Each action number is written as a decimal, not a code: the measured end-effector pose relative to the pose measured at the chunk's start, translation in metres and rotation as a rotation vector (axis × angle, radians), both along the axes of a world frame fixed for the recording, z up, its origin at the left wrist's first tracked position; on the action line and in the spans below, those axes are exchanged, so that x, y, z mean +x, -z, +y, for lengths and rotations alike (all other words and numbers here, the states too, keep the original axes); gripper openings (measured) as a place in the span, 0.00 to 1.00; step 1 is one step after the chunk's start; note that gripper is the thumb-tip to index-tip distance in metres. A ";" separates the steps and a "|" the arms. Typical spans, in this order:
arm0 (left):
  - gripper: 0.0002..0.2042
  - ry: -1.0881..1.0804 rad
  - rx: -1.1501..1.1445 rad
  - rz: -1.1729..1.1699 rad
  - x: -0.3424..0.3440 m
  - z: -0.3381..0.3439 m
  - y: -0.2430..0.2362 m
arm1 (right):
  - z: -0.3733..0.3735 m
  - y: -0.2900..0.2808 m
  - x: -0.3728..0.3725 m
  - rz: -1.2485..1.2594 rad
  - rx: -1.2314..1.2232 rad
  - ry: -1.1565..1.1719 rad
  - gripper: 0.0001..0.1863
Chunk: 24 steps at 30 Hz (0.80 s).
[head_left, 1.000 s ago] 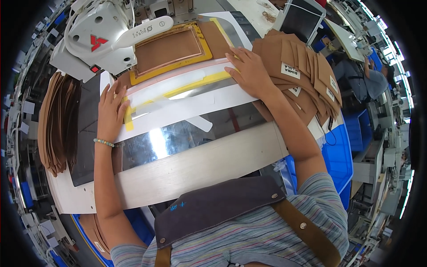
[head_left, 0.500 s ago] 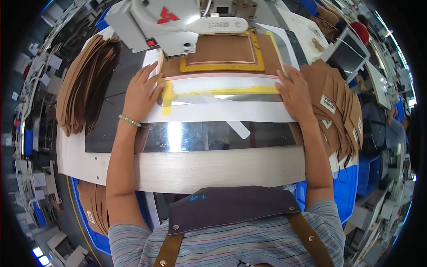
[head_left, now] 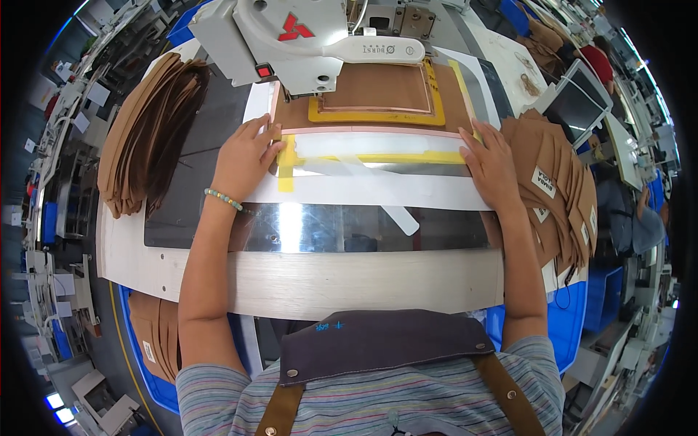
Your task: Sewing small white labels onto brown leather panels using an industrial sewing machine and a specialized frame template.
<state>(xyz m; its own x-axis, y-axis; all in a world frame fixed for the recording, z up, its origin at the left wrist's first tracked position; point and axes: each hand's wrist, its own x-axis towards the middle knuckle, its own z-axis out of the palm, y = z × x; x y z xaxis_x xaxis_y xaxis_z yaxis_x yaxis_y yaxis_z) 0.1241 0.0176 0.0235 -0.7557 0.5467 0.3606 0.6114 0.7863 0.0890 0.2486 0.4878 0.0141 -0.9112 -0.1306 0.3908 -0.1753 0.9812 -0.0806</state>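
Observation:
Under the head of a white sewing machine point(head_left: 291, 47) lies a brown fabric panel point(head_left: 291, 109), with a yellow rectangular frame point(head_left: 378, 117) on top of it. A pink strip point(head_left: 363, 131) runs along the panel's near edge. My left hand point(head_left: 246, 160) rests at the panel's near left corner, its fingers stretched forward and thumb apart. At the near right corner lies my right hand point(head_left: 492, 166), fingers extended and spread. Between the hands, yellow tape point(head_left: 392, 158) crosses a white sheet point(head_left: 342, 190). What lies beneath my fingertips is partly hidden.
A stack of folded brown fabric pieces point(head_left: 138, 138) stands at the left. More brown pieces with white labels point(head_left: 552, 182) are heaped at the right. A shiny metal plate point(head_left: 320, 225) and a pale table edge point(head_left: 363, 280) lie nearer me. Blue bins point(head_left: 574, 320) sit below the table.
The whole view has shifted slightly, so everything appears a little farther right and lower. Both hands stay at the panel's near corners, and the right fingers look somewhat more bent.

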 end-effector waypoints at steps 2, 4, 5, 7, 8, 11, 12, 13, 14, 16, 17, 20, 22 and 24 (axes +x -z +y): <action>0.18 0.008 0.002 0.008 0.000 0.000 -0.001 | 0.000 0.000 -0.001 0.001 -0.007 -0.006 0.22; 0.17 0.023 0.003 0.015 0.000 -0.001 0.000 | 0.001 0.002 0.001 0.015 -0.016 -0.005 0.21; 0.17 0.036 0.006 0.022 -0.001 -0.002 0.001 | 0.001 0.002 0.001 0.014 -0.016 0.006 0.21; 0.18 0.076 0.011 0.025 -0.002 -0.001 0.000 | 0.000 0.000 0.001 0.031 -0.057 -0.015 0.21; 0.18 0.076 0.020 0.012 -0.001 0.001 -0.002 | 0.002 -0.001 0.003 0.028 -0.052 0.019 0.21; 0.19 0.082 0.038 -0.041 0.000 0.000 -0.004 | 0.006 0.004 0.000 0.095 -0.043 -0.031 0.20; 0.19 0.085 0.027 -0.053 0.000 0.000 -0.006 | 0.008 0.009 -0.001 0.125 -0.044 -0.046 0.20; 0.19 0.077 0.021 -0.064 0.000 0.003 -0.005 | 0.008 0.012 -0.001 0.069 -0.010 0.002 0.21; 0.19 0.072 0.018 -0.073 0.001 -0.002 -0.002 | 0.002 0.008 -0.001 0.064 -0.047 0.000 0.20; 0.19 0.090 0.020 -0.074 -0.003 -0.002 0.001 | 0.006 0.010 -0.001 0.098 -0.043 -0.005 0.21; 0.19 0.077 0.007 -0.078 -0.002 -0.003 0.001 | 0.006 0.008 0.002 0.095 -0.028 0.030 0.21; 0.19 0.081 0.003 -0.087 -0.003 -0.002 0.000 | 0.008 -0.013 0.009 0.186 -0.108 -0.073 0.17; 0.20 0.065 -0.010 -0.100 -0.005 0.000 0.004 | 0.024 -0.042 0.019 0.296 -0.134 0.040 0.15; 0.19 0.071 -0.017 -0.092 -0.008 -0.005 0.009 | 0.048 -0.072 0.034 0.461 -0.127 0.221 0.13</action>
<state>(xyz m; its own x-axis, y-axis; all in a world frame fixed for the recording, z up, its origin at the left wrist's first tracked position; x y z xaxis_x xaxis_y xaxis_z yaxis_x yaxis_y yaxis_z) 0.1164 0.0130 0.0147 -0.7444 0.6054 0.2817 0.6554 0.7432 0.1347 0.2831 0.5358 0.0861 -0.6416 0.1194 0.7577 -0.0108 0.9863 -0.1646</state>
